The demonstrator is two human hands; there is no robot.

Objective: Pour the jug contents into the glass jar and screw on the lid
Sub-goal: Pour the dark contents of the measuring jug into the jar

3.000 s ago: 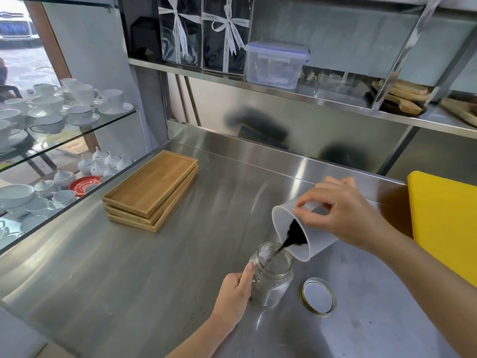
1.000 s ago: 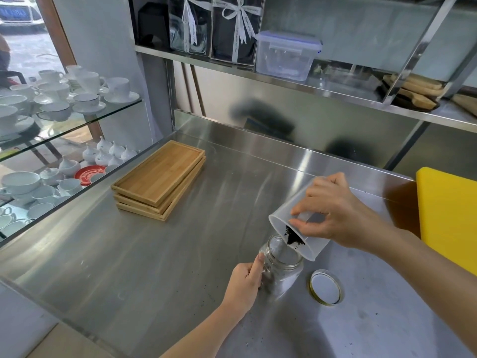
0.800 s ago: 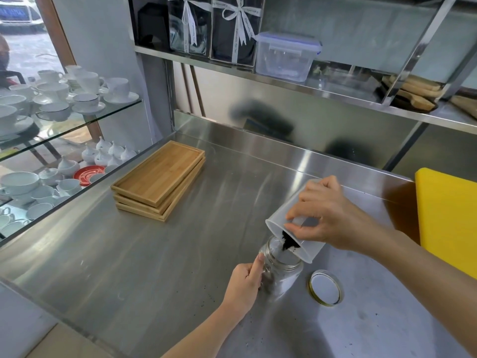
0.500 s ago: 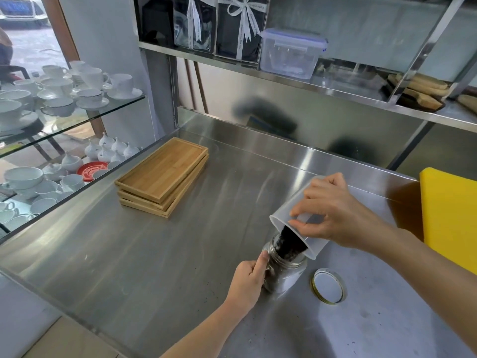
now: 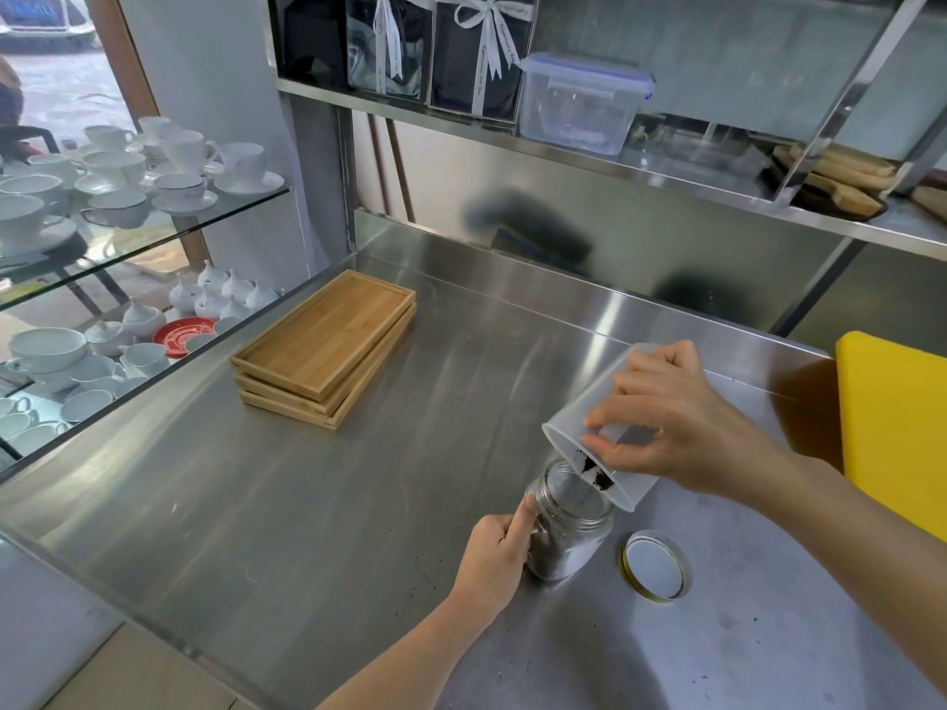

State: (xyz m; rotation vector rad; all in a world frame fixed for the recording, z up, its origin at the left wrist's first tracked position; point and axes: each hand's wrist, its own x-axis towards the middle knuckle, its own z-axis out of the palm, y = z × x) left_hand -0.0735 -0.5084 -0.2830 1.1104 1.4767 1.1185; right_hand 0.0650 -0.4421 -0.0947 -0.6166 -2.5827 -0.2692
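You are working at a brushed steel table [image 5: 317,509] with dark specks scattered near its front edge. A stack of bamboo trays [image 5: 328,345] is sitting toward the back left, and a yellow board [image 5: 894,427] is leaning at the right edge. Glass shelves [image 5: 169,228] on the left are carrying white cups [image 5: 123,171]; the steel shelf [image 5: 640,169] above is holding ribboned boxes [image 5: 435,46] and a clear tub [image 5: 579,102]. The ribbons are printed, but the writing is too small to read.

Your right hand [image 5: 671,422] is gripping the jug [image 5: 597,433] around its wall, fingers [image 5: 610,412] curled over the top — it is tipped steeply, rim down, over the jar [image 5: 566,525], with a little dark grain clinging inside the lip. Your left hand [image 5: 494,558] is wrapping the jar's left side, thumb lying up along the glass. The jar is standing upright on the table with dark contents in its lower part. The lid [image 5: 655,565] is lying flat just to the jar's right, apart from it.
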